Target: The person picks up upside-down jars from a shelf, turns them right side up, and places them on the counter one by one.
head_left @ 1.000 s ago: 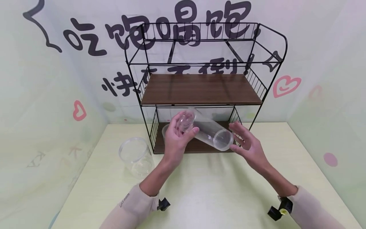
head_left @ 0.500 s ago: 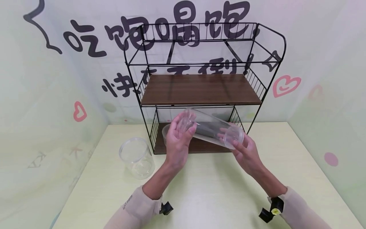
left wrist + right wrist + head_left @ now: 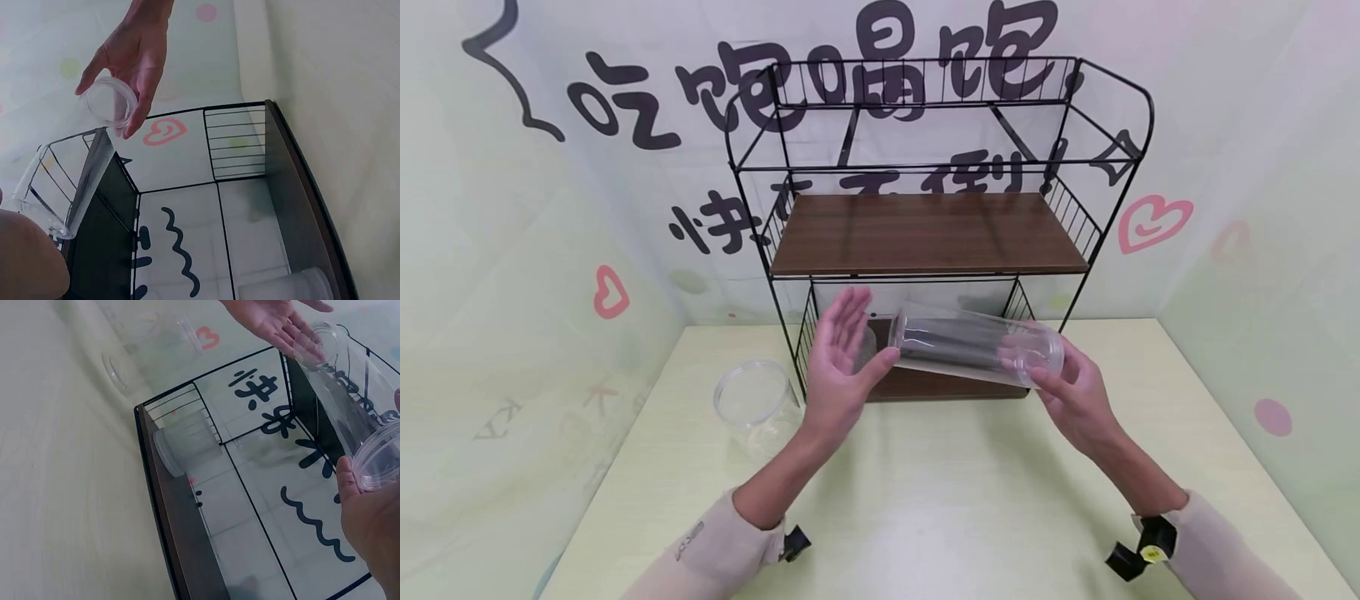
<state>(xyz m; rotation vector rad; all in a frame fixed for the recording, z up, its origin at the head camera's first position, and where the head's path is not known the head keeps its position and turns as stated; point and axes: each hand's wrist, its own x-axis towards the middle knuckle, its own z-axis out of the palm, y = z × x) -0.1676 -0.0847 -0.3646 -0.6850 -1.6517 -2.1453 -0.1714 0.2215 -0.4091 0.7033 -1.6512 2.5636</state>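
A tall clear plastic jar (image 3: 955, 342) lies almost level in the air before the lower shelf. My right hand (image 3: 1078, 396) grips its right, rimmed end, thumb in front and fingers behind. At the jar's other end my left hand (image 3: 838, 371) is spread, palm towards it, with the thumb tip close to the jar's edge. In the right wrist view, the left hand's fingers (image 3: 294, 334) overlap that far end. A shorter clear jar (image 3: 187, 447) stands on the lower shelf, partly hidden behind my left hand in the head view.
The black wire rack has a brown upper shelf (image 3: 928, 233) and a brown lower shelf (image 3: 940, 385). Another clear jar (image 3: 752, 396) stands on the pale table (image 3: 925, 517), left of the rack. A printed cloth (image 3: 647, 192) hangs behind.
The right hand has reached the jar's rimmed end and taken hold of it. The left hand has let go, opened and drawn left. The jar has shifted right and turned nearer to level.
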